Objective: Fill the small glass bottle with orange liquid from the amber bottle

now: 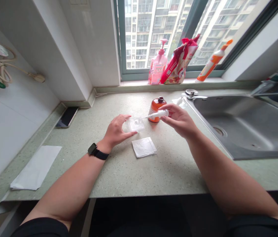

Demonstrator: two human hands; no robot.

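My left hand [116,131] grips a small clear square plastic box [137,124] between thumb and fingers, above the counter. A white syringe-like tube [156,114] is pinched in my right hand [178,119], its narrow tip pointing left at the box's edge. Whether the tip touches the box I cannot tell. Just behind the tube stands an orange-brown bottle [154,106] with an uncapped dark neck, partly hidden by my right hand. A folded white tissue [144,147] lies on the counter in front of the box.
Folded white paper [37,168] and a phone [67,117] lie at left. A steel sink [249,128] is on the right, with a white pump top [182,98] near its corner. On the windowsill stand a pink pump bottle [158,69], a red pouch [180,62] and an orange-white bottle [211,65].
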